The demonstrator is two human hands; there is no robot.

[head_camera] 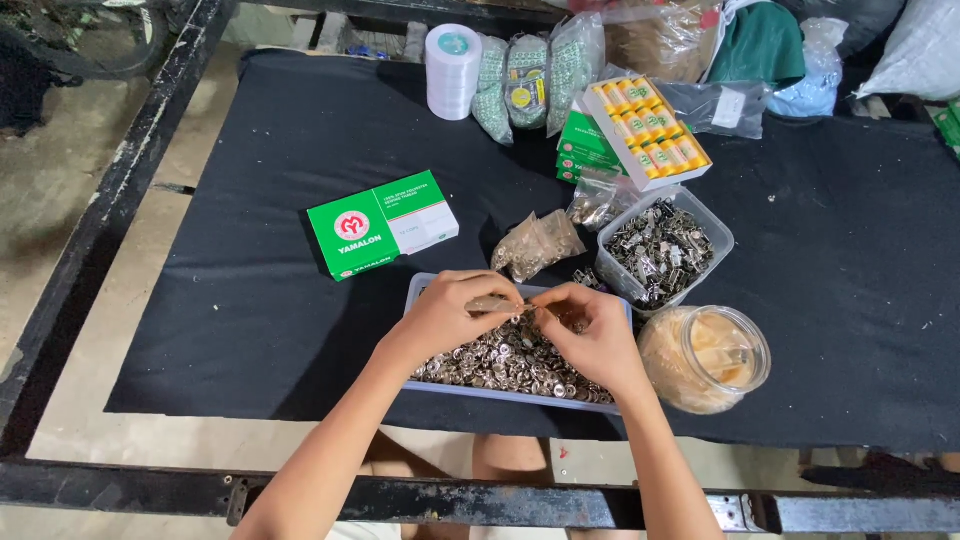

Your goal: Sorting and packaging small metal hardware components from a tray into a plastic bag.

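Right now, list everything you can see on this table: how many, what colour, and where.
Black cloth: one, covers the table.
Tray of metal snaps: one, pale blue, silver pieces, front centre under the hands.
Clear tub of metal clips: one, right of centre.
Glass jar: one, clear with tan contents, on its side, right of the tray.
Green and white box: one, left of centre.
Small clear bags of metal parts: two or so, behind the tray.
White tape roll: one, back centre.
Box of yellow thread spools: one, open, back right, on stacked green boxes.
Left hand: over the tray, pinching a small piece.
Right hand: over the tray, fingertips meeting the left.
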